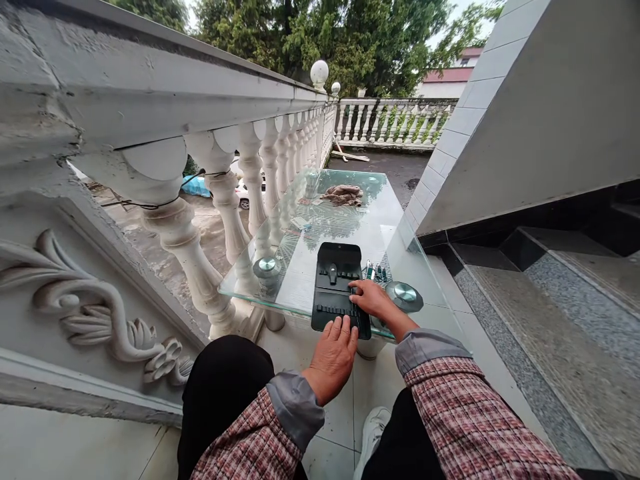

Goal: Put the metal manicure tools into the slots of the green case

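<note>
A black tool case (327, 297) with rows of small loops and a snap strap lies unfolded on the glass table (295, 303). My left hand (333, 360) rests flat on its near edge, fingers stretched out and close together, holding nothing. Over the right side of the case, by the loops, my right hand (373, 299) has its fingers bent inward and drawn together. Whatever is between those fingertips is too small to make out. Just past my right hand, several small metal tools (377, 272) lie on the glass.
A crumpled brown cloth (343, 195) and a small pale packet (301, 223) lie farther back on the glass. White balusters (187, 230) run along the left. Stone steps (540, 320) rise on the right. Round metal-topped table legs (404, 292) show beneath the glass.
</note>
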Demonstrator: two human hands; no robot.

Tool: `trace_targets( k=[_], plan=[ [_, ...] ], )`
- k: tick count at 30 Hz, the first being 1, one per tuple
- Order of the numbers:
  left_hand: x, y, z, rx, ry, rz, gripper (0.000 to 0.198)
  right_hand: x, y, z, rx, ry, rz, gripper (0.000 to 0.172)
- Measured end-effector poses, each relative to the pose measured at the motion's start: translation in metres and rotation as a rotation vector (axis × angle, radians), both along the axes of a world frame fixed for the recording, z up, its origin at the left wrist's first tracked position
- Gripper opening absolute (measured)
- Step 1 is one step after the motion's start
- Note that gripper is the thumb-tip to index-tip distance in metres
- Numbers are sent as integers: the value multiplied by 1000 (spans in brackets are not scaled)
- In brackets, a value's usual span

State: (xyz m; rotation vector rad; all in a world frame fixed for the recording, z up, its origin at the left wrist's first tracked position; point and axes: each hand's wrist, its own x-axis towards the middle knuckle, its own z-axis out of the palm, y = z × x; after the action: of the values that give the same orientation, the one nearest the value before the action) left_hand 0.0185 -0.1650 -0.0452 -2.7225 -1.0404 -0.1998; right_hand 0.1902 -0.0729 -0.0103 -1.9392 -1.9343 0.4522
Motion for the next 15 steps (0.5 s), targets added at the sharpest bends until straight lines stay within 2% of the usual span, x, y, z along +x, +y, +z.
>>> trace_targets(
  k=[5, 15],
  plan=[
    [0, 0, 1, -12, 5, 1, 49, 3, -5, 0, 67, -16, 63, 23],
    [0, -1, 5, -27, 1, 6, 51, 11, -15, 0, 189, 5, 220, 22]
  ],
)
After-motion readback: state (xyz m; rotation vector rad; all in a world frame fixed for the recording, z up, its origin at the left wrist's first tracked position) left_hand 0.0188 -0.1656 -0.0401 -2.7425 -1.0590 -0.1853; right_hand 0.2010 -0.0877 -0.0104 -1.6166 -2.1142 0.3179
